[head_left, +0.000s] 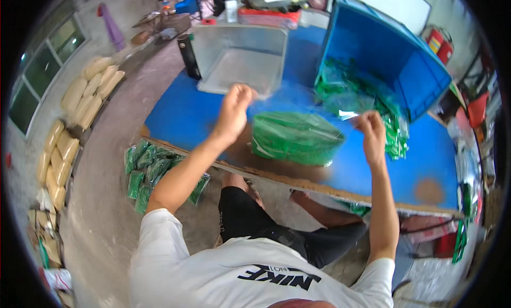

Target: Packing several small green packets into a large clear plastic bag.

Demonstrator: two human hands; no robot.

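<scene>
A clear plastic bag filled with green pieces stands at the near edge of the blue table. Its upper part is transparent and spreads between my two hands. My left hand is closed in a pinch at the bag's upper left corner. On the other side, the fingers of my right hand pinch the upper right corner. Motion blurs the film, so its exact edge is hard to make out. Past my right hand, loose green pieces spill from a tipped blue crate.
A clear-sided bin lies open beyond my left hand. Filled green bags are heaped on the floor at left. Tan sacks line the wall. A red fire extinguisher stands at the far right.
</scene>
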